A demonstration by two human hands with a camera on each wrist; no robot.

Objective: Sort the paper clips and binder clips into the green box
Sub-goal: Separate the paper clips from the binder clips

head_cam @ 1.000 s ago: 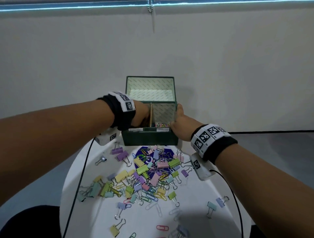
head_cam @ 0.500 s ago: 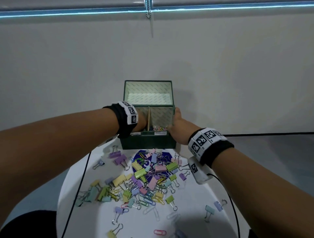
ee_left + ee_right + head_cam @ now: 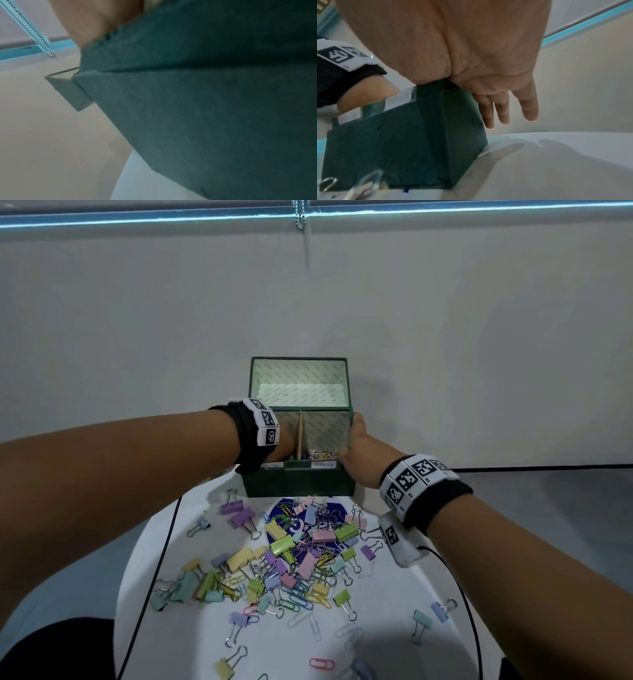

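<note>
The green box (image 3: 298, 482) (image 3: 205, 108) (image 3: 402, 148) stands at the far edge of the round white table (image 3: 376, 628), lid (image 3: 299, 381) up. A cardboard divider (image 3: 300, 436) splits it; coloured paper clips (image 3: 323, 454) lie in the right compartment. My left hand (image 3: 286, 445) (image 3: 96, 20) is against the box's left wall, its fingers hidden behind the wristband. My right hand (image 3: 359, 453) (image 3: 471, 54) lies flat on the right wall, with straight fingers (image 3: 529, 108) pointing down past the corner. A heap of pastel binder clips and paper clips (image 3: 291, 553) covers the table's middle.
A blue round sticker (image 3: 291, 508) lies under the heap, just before the box. Stray clips sit at the near right (image 3: 421, 623), and a pink paper clip (image 3: 321, 663) near the front edge. Black cables (image 3: 154, 577) hang from both wrists. A wall rises behind the box.
Both hands stay on the sides of the box, which keeps its place before the sticker. Only the view has shifted slightly.
</note>
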